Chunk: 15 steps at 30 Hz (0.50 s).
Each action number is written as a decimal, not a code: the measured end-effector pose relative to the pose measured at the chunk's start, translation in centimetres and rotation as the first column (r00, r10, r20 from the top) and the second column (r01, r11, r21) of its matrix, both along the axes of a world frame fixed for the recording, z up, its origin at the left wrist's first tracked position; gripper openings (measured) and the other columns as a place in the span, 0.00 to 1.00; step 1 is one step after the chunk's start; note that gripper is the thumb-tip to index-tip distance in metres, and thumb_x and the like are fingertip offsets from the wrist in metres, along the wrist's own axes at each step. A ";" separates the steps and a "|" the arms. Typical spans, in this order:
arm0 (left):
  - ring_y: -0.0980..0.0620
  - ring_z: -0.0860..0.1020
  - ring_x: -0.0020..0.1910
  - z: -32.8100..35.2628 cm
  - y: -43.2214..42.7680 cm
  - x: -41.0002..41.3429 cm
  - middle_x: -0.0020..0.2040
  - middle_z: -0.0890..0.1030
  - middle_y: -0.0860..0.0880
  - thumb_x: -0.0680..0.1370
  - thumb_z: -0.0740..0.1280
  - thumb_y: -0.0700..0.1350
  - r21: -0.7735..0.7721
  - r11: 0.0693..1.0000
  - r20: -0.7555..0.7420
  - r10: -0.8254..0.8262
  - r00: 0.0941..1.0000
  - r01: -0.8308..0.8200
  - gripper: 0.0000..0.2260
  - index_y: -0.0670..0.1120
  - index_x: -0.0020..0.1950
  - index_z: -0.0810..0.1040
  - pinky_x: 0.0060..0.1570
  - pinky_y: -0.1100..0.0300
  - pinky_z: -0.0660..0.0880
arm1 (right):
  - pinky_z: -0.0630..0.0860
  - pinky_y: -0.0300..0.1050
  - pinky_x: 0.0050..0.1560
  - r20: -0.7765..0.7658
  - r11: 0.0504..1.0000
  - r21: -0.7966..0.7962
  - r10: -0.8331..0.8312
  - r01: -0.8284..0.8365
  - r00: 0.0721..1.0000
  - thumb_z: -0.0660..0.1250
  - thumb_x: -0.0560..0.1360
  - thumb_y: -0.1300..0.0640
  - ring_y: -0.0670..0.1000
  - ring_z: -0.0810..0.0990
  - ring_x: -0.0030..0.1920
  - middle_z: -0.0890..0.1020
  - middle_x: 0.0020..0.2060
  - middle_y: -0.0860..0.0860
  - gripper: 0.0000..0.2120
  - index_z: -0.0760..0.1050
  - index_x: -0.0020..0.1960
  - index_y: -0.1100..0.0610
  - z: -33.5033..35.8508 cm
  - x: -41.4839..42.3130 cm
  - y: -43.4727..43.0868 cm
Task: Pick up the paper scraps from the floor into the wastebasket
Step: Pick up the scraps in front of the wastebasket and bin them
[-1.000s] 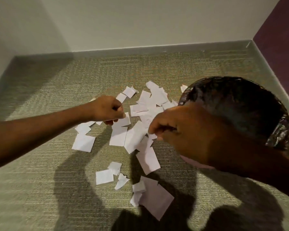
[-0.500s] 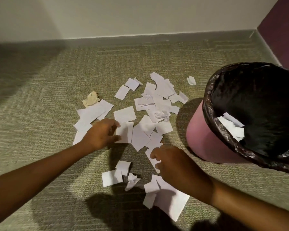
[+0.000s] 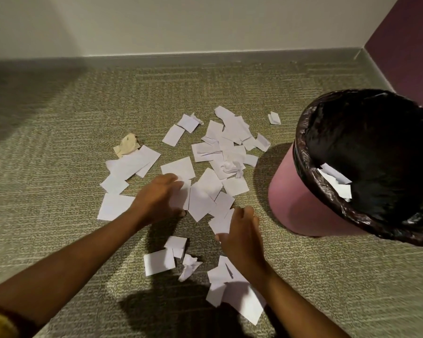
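Observation:
Several white paper scraps point(image 3: 206, 189) lie scattered on the carpet, with a crumpled white one point(image 3: 232, 167) among them. The pink wastebasket point(image 3: 300, 203), lined with a black bag point(image 3: 310, 176), stands at the right with a few scraps inside point(image 3: 337, 181). My left hand point(image 3: 161, 198) lies over the middle of the pile, its fingers and thumb curled round a white scrap point(image 3: 181, 198). To its right, my right hand point(image 3: 241, 231) touches a scrap point(image 3: 220, 224) with loosely bent fingers, left of the wastebasket.
A crumpled yellowish piece point(image 3: 128, 145) lies at the pile's left edge. More scraps point(image 3: 159, 262) and a large sheet point(image 3: 242, 301) lie near me. A pale wall with a grey skirting point(image 3: 205, 58) closes the far side, and a purple wall point(image 3: 405, 52) the right.
A second ago both hands were raised by the wastebasket. They have come down onto the pile, the left onto a middle scrap, the right beside it. The view has shifted slightly.

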<state>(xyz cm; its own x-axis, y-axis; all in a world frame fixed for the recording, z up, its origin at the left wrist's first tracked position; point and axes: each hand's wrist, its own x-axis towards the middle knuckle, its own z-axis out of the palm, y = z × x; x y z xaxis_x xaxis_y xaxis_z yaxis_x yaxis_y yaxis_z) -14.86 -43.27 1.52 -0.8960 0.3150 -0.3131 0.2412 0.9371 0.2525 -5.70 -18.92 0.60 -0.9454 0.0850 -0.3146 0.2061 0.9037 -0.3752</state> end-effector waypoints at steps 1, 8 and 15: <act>0.41 0.69 0.78 0.1 0.0 0.1 0.80 0.71 0.44 0.70 0.80 0.64 -0.004 1.000 -0.006 -0.012 1.000 0.012 0.43 0.49 0.80 0.73 0.72 0.46 0.73 | 0.78 0.49 0.57 0.005 0.999 -0.039 -0.024 0.024 1.000 0.83 0.73 0.47 0.57 0.74 0.64 0.72 0.65 0.54 0.32 0.70 0.67 0.58 -0.1 0.0 0.0; 0.43 0.82 0.56 -0.1 -0.1 0.5 0.57 0.84 0.48 0.82 0.62 0.51 0.048 0.994 -0.163 -0.091 0.982 0.100 0.16 0.48 0.64 0.84 0.44 0.49 0.82 | 0.79 0.52 0.54 0.063 0.987 -0.055 -0.150 0.153 0.987 0.77 0.77 0.51 0.60 0.83 0.59 0.85 0.57 0.55 0.26 0.70 0.70 0.54 0.9 -0.3 1.0; 0.45 0.80 0.40 0.7 0.6 0.5 0.44 0.83 0.49 0.85 0.63 0.44 0.187 0.981 -0.201 0.082 0.976 -0.044 0.06 0.50 0.53 0.79 0.35 0.51 0.77 | 0.79 0.55 0.48 0.066 0.970 -0.120 -0.203 0.209 0.977 0.73 0.77 0.52 0.57 0.79 0.44 0.81 0.44 0.49 0.17 0.64 0.41 0.48 2.4 -0.9 2.5</act>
<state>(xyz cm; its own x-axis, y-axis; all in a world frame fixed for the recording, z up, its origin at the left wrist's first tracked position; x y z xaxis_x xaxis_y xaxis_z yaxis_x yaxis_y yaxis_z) -14.36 -42.69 2.25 -0.9549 0.2903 -0.0620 0.2482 0.8953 0.3700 -6.62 -16.40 2.99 -0.8934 0.2326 -0.3844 0.4055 0.7860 -0.4668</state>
